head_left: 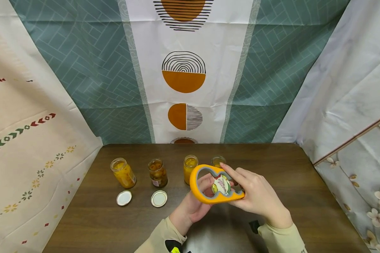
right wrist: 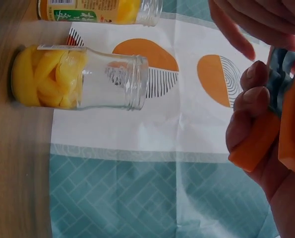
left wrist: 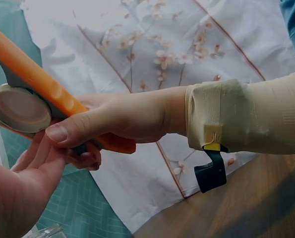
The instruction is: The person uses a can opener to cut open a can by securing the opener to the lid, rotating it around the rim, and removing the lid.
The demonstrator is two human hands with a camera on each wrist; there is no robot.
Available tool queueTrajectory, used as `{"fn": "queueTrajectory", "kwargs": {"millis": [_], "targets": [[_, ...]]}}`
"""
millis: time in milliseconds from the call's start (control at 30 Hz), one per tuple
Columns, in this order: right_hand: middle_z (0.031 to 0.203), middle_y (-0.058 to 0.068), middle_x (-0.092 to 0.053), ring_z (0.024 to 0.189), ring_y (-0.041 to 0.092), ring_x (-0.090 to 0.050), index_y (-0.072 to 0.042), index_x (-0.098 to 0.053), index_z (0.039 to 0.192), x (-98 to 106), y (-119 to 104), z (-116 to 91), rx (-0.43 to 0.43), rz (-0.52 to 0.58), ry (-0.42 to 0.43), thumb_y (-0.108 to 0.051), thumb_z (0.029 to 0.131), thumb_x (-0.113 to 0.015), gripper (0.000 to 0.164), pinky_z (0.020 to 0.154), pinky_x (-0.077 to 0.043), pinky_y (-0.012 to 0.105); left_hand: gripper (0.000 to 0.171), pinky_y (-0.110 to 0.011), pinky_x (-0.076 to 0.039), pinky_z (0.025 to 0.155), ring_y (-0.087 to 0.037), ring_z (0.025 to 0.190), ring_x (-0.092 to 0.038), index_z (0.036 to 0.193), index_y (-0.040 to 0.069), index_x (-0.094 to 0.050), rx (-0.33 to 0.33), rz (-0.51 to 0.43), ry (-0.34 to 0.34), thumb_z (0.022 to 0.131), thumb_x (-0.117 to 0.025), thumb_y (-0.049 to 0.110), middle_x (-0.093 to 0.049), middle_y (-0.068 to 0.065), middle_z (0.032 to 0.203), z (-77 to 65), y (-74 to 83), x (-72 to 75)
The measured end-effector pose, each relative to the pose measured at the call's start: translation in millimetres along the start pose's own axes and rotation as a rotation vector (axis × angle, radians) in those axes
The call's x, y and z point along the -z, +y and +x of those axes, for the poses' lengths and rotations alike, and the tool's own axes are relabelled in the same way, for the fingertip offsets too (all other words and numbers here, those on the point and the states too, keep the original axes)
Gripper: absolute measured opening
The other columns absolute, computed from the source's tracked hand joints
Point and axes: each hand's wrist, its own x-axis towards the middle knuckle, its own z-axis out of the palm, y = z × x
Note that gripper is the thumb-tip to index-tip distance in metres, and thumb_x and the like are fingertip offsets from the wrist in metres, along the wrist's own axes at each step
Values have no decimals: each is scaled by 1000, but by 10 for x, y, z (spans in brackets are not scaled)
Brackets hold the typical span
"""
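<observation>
An orange jar opener (head_left: 206,200) with grey scalloped inner edges is held above the table's front half. My right hand (head_left: 256,191) grips its two handle ends, thumb on one side and fingers curled round the other. Between the opener's arms sits a round jar lid (head_left: 221,185), its printed top showing in the head view and its pale underside in the left wrist view. From below and behind, my left hand (head_left: 194,207) reaches to the lid, thumb and fingers at its opposite edges. Parts of the left fingers are hidden behind the opener.
Several lidless glass jars stand in a row: yellow fruit (head_left: 124,174) at far left, dark brown contents (head_left: 157,173), yellow (head_left: 190,165), and one jar (head_left: 218,160) partly behind the hands. Two lids, a white one (head_left: 124,198) and another (head_left: 159,199), lie before the left jars.
</observation>
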Motion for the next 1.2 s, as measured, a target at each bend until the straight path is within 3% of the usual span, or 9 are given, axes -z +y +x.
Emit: {"fn": "queueTrajectory", "kwargs": {"millis": [167, 367, 467, 633, 767, 867, 1000, 1100, 1200], "targets": [[87, -15, -53, 73, 3, -48, -18, -53, 159, 4, -23, 10, 1, -36, 12, -33, 71, -88, 95, 65, -44, 23, 38, -28, -54, 95, -13, 104, -73, 127, 11, -63, -25, 47, 2, 100, -66, 38, -78, -1, 114, 7, 1, -2], [83, -14, -51, 69, 6, -43, -21, -61, 154, 35, -45, 20, 23, -135, 116, -34, 82, -60, 72, 61, -41, 25, 25, -25, -57, 92, -12, 99, -75, 113, 16, -77, -54, 106, -6, 96, -68, 33, -78, 2, 109, 10, 7, -13], [82, -14, -49, 68, 5, -41, -21, -62, 152, 43, -44, 29, 35, -153, 140, -36, 86, -53, 69, 61, -40, 25, 23, -26, -57, 94, -14, 102, -76, 112, 18, -79, -64, 97, -9, 97, -68, 32, -78, 1, 110, 1, 6, -16], [81, -14, -45, 68, 5, -39, -20, -63, 152, 55, -25, 28, 45, -154, 147, -40, 83, -59, 71, 61, -39, 25, 22, -27, -58, 94, -15, 102, -76, 115, 17, -76, -84, 107, 9, 98, -68, 30, -76, 0, 110, 4, 0, -22], [80, -13, -46, 67, 4, -40, -21, -62, 152, 90, -8, 17, 27, -150, 150, -48, 82, -69, 76, 60, -38, 24, 22, -28, -57, 93, -15, 102, -74, 117, 15, -75, -112, 158, 96, 98, -68, 26, -76, -3, 111, 26, 6, -16], [80, -12, -49, 67, 5, -44, -18, -63, 151, 124, 13, 2, -1, -144, 190, -53, 85, -69, 75, 58, -40, 26, 27, -31, -58, 93, -18, 104, -73, 124, 6, -74, -185, 350, 169, 100, -72, 17, -77, -9, 115, 40, 18, 3], [79, -9, -52, 65, 7, -46, -11, -64, 148, 160, 50, -25, -53, -161, 295, -65, 95, -62, 76, 55, -41, 27, 40, -32, -59, 92, -17, 107, -71, 129, 4, -73, -299, 909, 192, 92, -85, 11, -75, -8, 119, 59, -6, 58], [78, -6, -53, 65, 7, -45, -9, -63, 148, 179, 76, -41, -103, -172, 367, -73, 96, -61, 83, 53, -41, 27, 44, -28, -57, 90, -13, 107, -66, 127, 10, -76, -311, 1263, 183, 87, -91, 18, -70, 0, 122, 80, -83, 107], [78, -5, -53, 65, 7, -45, -8, -63, 148, 194, 90, -48, -141, -173, 403, -75, 95, -60, 85, 52, -40, 26, 48, -25, -54, 90, -12, 110, -62, 131, 11, -76, -262, 1477, 160, 88, -90, 24, -65, 3, 126, 101, -187, 145]]}}
